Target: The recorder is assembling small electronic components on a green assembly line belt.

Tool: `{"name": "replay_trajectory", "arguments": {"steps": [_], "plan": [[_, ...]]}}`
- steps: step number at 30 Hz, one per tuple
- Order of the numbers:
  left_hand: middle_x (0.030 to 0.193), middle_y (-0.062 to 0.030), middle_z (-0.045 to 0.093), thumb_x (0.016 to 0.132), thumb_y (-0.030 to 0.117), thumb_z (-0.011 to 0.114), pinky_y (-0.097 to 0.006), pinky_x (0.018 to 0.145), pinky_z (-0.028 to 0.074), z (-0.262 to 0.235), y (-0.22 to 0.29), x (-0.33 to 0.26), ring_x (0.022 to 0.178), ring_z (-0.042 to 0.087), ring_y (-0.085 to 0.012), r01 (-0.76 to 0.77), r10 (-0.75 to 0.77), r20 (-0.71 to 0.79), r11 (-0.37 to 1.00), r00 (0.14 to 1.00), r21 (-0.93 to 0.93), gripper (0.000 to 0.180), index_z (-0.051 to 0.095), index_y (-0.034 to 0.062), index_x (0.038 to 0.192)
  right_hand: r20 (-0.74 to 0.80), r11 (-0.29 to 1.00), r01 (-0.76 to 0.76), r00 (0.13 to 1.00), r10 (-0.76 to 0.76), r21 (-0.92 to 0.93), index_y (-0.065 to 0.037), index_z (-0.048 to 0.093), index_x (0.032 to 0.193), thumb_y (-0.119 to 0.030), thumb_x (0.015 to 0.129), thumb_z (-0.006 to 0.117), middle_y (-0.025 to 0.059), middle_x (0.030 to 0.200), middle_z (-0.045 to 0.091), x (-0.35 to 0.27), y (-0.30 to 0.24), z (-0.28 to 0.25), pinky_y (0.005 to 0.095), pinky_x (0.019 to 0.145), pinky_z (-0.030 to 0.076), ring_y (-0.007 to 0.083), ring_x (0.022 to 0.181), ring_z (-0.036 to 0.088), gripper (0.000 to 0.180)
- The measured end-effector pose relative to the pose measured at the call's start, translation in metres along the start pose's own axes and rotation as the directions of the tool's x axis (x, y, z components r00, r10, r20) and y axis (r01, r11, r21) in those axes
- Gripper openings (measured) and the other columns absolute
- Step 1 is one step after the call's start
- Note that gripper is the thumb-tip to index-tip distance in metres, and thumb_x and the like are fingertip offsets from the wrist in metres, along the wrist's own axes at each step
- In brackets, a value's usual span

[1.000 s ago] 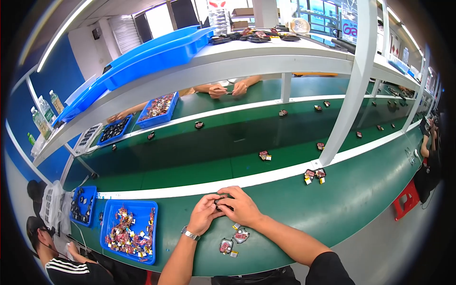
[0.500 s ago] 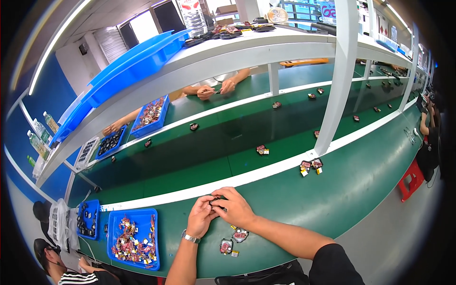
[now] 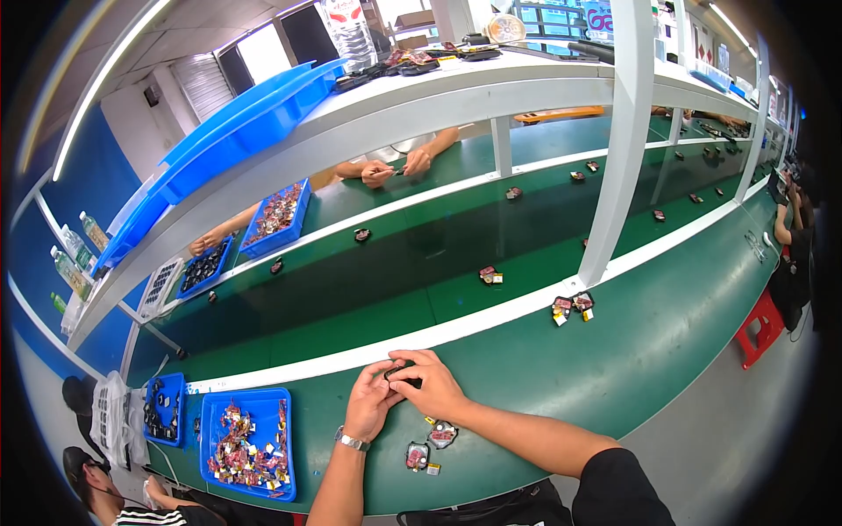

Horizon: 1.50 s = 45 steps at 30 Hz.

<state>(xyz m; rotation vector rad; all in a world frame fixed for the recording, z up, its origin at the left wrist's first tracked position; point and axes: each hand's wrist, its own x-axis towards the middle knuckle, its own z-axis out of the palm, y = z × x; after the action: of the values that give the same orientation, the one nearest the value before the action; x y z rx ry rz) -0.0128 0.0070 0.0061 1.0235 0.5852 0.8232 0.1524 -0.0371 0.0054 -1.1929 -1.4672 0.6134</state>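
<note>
Between my two hands, above the green bench [image 3: 509,351], is a small black plastic housing [image 3: 403,377], partly covered by fingers. My left hand [image 3: 371,396], with a metal watch at the wrist, grips its left side. The fingers and thumb of my right hand [image 3: 431,386] close on it from the right. Just below my hands lie two small assemblies, each a black housing with a red circuit board and loose yellow-and-white parts: one assembly [image 3: 417,456] nearer me, the other assembly [image 3: 443,434] slightly farther right.
A blue tray [image 3: 207,438] of red boards stands at left, beside a smaller blue tray [image 3: 180,412] of black parts. More assemblies [image 3: 573,307] lie by the white post [image 3: 614,175]. Beyond the white rail runs a dark green conveyor belt [image 3: 421,272] carrying spaced pieces. Co-workers sit opposite and at left.
The pieces on the belt have shifted slightly to the right. My hands stay nearly in place, with the black housing turned a little and showing more between the fingers.
</note>
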Motion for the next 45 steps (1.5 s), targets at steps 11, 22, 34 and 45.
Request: {"name": "replay_trajectory", "arguments": {"steps": [11, 22, 34, 45], "plan": [[0.138, -0.0164, 0.052, 0.096, 0.009, 0.055, -0.045, 0.101, 0.048, 0.000, 0.002, 0.001, 0.117, 0.057, -0.0247, 0.031, -0.030, 0.011, 0.997, 0.999, -0.077, 0.030, 0.050, 0.0045, 0.125, 0.009, 0.994, -0.048, 0.999, 0.047, 0.095, -0.011, 0.076, 0.096, -0.012, 0.082, 0.071, 0.0054, 0.131, 0.061, -0.001, 0.005, 0.000, 0.0397, 0.105, 0.041, 0.0276, 0.123, 0.050, 0.015], [0.140, -0.0160, 0.050, 0.094, 0.007, 0.060, -0.044, 0.100, 0.049, -0.013, -0.001, -0.001, 0.118, 0.057, -0.0255, -0.035, 0.041, 0.036, 0.989, 0.999, -0.146, 0.031, 0.052, 0.0049, 0.124, 0.029, 0.987, 0.152, 0.988, -0.150, -0.047, -0.010, 0.074, 0.098, -0.009, 0.079, 0.072, 0.0071, 0.134, 0.057, 0.003, -0.005, 0.000, 0.0405, 0.103, 0.043, 0.0295, 0.124, 0.048, 0.019], [0.137, -0.0172, 0.052, 0.093, 0.017, 0.064, -0.047, 0.098, 0.051, -0.010, -0.002, -0.002, 0.116, 0.059, -0.0301, -0.062, 0.061, -0.007, 0.996, 0.998, -0.070, 0.035, 0.051, 0.0039, 0.122, 0.025, 0.986, 0.080, 0.996, -0.085, 0.149, -0.007, 0.073, 0.087, -0.008, 0.078, 0.067, 0.0100, 0.134, 0.055, 0.002, 0.004, 0.001, 0.0398, 0.106, 0.038, 0.0302, 0.126, 0.046, 0.011], [0.140, -0.0164, 0.051, 0.095, 0.015, 0.062, -0.044, 0.101, 0.048, 0.001, -0.012, 0.010, 0.120, 0.056, -0.0248, -0.029, 0.041, 0.062, 0.983, 0.997, -0.182, 0.031, 0.053, 0.0053, 0.124, 0.024, 0.981, 0.170, 0.985, -0.168, -0.093, -0.010, 0.071, 0.106, -0.008, 0.081, 0.071, 0.0126, 0.137, 0.053, -0.002, 0.006, -0.016, 0.0407, 0.103, 0.042, 0.0312, 0.125, 0.048, 0.025]]}}
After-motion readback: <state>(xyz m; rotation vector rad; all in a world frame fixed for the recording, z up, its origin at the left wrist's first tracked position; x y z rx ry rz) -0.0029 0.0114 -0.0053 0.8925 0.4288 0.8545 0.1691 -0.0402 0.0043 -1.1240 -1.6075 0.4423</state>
